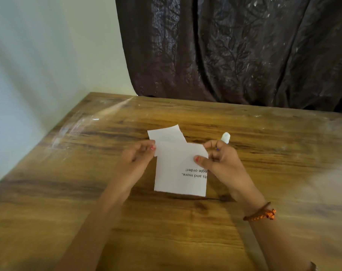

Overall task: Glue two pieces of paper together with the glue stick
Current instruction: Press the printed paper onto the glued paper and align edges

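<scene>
Paper, two pieces. The printed sheet point(181, 171) is held above the bench point(68, 192), print upside down to the wearer. The plain sheet point(165, 133) sits just beyond the printed sheet, its near edge tucked under the printed sheet's far edge, so the two overlap.

Glue stick point(225, 137), one. It lies in the right hand, just right of the printed sheet's far corner; only the white tip shows above the knuckles.

Hands, two. Left hand point(136, 155): grip pinches the printed sheet's left edge near the overlap. Right hand point(218, 160): grip curled round the glue stick, thumb pressed on the printed sheet's right edge.

Step in hand, as judged: lining up the two pieces at the overlap. Whether glue is already on cannot be told. The next move likely calls for squaring the edges and pressing the overlap flat on the bench.

Other: bracelet point(261, 213), one, on the right wrist; dark curtain point(234, 47), one, beyond the bench.
</scene>
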